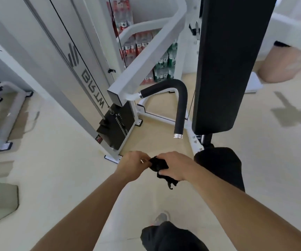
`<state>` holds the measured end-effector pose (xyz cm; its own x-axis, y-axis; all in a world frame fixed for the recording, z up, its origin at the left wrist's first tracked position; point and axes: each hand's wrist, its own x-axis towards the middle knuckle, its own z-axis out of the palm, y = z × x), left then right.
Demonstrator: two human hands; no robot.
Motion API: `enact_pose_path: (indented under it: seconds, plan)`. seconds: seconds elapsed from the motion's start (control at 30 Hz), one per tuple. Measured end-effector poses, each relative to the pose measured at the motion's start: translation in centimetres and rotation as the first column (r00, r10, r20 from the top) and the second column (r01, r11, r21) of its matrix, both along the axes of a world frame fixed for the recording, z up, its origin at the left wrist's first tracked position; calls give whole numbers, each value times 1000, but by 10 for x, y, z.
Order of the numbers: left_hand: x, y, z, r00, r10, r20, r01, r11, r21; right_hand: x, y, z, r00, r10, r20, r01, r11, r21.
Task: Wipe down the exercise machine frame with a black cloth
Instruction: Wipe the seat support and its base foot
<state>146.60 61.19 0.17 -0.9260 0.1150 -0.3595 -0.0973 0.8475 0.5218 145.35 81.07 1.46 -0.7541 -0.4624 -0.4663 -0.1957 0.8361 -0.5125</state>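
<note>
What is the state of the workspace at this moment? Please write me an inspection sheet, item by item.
Surface: beige floor under the machine.
Job's things: black cloth bunched between both hands, not touching the white machine frame.
Clutter: nothing seen.
Hands: left hand and right hand both grip the cloth.
Cables: black cable runs down to the weight stack.
Surroundings: bottled water packs behind the frame; another person's leg at upper right.

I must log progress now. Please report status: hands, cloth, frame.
Status: left hand, right hand both holding black cloth. Cloth not yet touching white frame. Ahead, black padded handle juts out near frame.
</note>
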Motion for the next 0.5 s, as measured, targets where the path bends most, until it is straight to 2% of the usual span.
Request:
enact_pose_path:
  seconds: [0.23,0.33,0.5]
  plan:
    - [-56,-10,-30,987,-159,36,160,986,-42,-26,-9,-27,972,-227,61,229,973,-35]
    - [-70,-12,-44,981,-181,75,179,983,39,-23,-13,-37,929,-357,95,363,931,-49]
    - [-86,-5,-60,923,-358,143,350,933,78,3,-21,-56,826,-543,150,554,831,-47]
